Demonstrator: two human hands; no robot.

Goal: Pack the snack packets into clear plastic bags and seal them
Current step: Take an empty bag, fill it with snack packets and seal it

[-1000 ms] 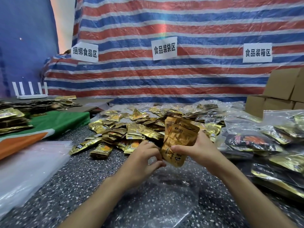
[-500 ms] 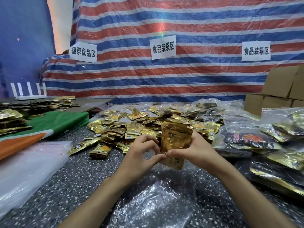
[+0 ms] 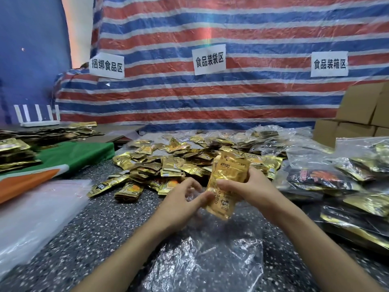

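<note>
- A person's right hand (image 3: 252, 188) grips a stack of gold packets (image 3: 228, 178) at centre frame, thumb across the front and fingers (image 3: 251, 172) wrapped round the right edge.
- The stack stands nearly upright, tilted slightly, its lower end just above a crumpled clear bag (image 3: 206, 256) that lies on the speckled desk (image 3: 84, 239) at lower centre.
- The left hand (image 3: 181, 199) sits just left of the stack, fingers curled narrow and thumb against the stack's lower left edge; it is unclear whether it also pinches the bag's film.
- Behind the hands, a loose pile (image 3: 168, 163) of gold packets spreads across the middle of the desk.
- Filled bags (image 3: 322, 175) holding gold and black packets crowd the right side of the frame.
- A heap of flat empty bags (image 3: 35, 207) lies at lower left, beside a green and orange cloth (image 3: 80, 152).
- More gold packets lie stacked at the far left edge (image 3: 12, 152).
- Brown boxes (image 3: 362, 114) are stacked at the right, behind the filled bags.
- A red, white and blue striped tarp (image 3: 231, 98) fills the background, with three white signs (image 3: 209, 59) in Chinese characters fixed across it.
</note>
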